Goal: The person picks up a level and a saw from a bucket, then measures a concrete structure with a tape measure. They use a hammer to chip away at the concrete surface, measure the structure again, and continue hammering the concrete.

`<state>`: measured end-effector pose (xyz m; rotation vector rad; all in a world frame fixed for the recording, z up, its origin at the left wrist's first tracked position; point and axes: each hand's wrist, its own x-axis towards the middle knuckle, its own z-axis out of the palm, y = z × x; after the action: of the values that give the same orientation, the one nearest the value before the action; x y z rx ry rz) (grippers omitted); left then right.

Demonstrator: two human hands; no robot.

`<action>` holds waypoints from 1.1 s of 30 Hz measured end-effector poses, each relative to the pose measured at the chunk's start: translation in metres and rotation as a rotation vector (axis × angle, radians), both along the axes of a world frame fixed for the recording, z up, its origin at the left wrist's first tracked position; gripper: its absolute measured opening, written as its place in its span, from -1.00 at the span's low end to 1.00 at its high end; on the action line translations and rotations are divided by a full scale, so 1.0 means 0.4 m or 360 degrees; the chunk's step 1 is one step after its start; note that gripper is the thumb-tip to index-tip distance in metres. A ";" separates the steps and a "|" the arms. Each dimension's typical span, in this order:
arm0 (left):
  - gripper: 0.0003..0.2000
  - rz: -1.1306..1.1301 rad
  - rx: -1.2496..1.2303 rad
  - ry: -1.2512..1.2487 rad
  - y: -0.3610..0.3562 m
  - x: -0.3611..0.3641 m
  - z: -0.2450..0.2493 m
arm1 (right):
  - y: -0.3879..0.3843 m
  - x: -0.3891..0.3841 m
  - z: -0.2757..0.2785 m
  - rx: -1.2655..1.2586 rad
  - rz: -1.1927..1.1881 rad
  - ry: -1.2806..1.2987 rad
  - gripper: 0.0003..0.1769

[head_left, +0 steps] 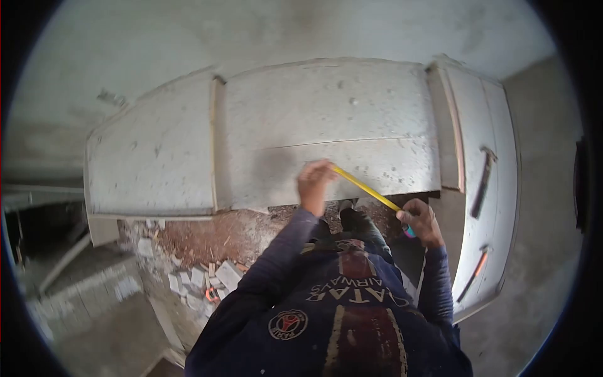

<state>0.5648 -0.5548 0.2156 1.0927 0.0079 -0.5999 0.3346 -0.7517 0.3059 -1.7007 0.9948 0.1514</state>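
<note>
A yellow tape measure (pixel 367 188) stretches in a slanting line between my two hands, above the front edge of a pale slab (pixel 326 116). My left hand (pixel 314 182) is closed around the blade near its upper end. Lower and to the right, my right hand (pixel 422 223) is closed on the tape's case, of which a bluish and pink bit shows below the fingers. The fingers hide most of the case.
On the right-hand slab (pixel 502 132) lie a hammer (pixel 483 182) and a thin tool with an orange handle (pixel 480 269). Upright dividers (pixel 218 144) separate the slabs. Broken rubble (pixel 201 279) and reddish dirt (pixel 207 242) cover the floor at lower left.
</note>
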 end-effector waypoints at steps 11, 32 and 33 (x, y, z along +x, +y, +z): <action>-0.61 0.0126 0.0248 0.0201 0.226 -0.137 -0.023 | 0.247 0.329 -0.104 0.0792 0.0262 -0.0269 -0.53; -0.94 0.0185 0.0983 -0.0382 0.478 -0.173 0.002 | 0.372 0.589 -0.134 -0.0445 0.1361 -0.0695 -0.54; -0.93 0.0079 0.1024 -0.0497 0.489 -0.158 -0.033 | 0.291 0.514 -0.146 -0.0592 0.1192 -0.0597 -0.57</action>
<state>0.5015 -0.3591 0.2025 1.7980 -0.0456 -0.3791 0.5403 -0.6354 0.2476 -2.2756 0.0725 0.1273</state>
